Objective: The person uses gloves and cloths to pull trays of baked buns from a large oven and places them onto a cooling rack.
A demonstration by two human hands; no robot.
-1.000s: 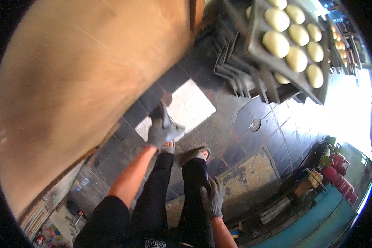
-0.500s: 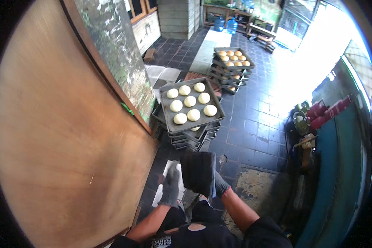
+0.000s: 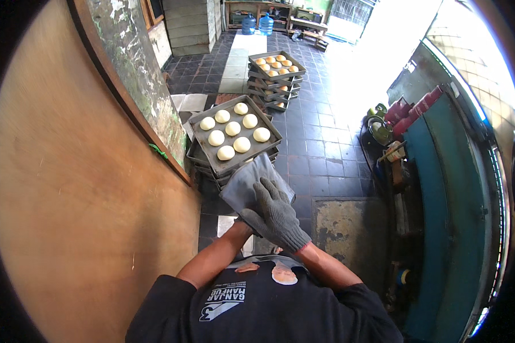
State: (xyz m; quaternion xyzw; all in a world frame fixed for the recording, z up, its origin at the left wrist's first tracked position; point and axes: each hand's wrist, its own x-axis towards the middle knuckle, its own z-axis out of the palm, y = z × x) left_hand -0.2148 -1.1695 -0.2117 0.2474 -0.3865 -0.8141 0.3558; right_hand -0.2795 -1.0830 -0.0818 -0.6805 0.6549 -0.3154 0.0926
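My right hand [image 3: 276,216], in a grey knit glove, lies open across a grey cloth pad [image 3: 243,186], fingers stretched over its surface. My left hand [image 3: 243,226] holds that pad from underneath, its fingers mostly hidden. Just beyond, a metal tray [image 3: 233,162] bearing several pale, round dough pieces [image 3: 233,128] tops a stack of askew trays. Farther back, a second tray stack [image 3: 274,94] carries golden-brown buns [image 3: 273,67].
A plywood panel [image 3: 74,200] fills the left side, beside a flaking wall [image 3: 137,86]. Along the right are gas cylinders [image 3: 403,117] and a blue-green metal unit [image 3: 452,217]. Water jugs [image 3: 265,24] stand at the back of the tiled floor [image 3: 326,166].
The view has lifted from my feet toward the room. The pad, dark half a second ago, now shows a lighter face, and my right hand has moved over it.
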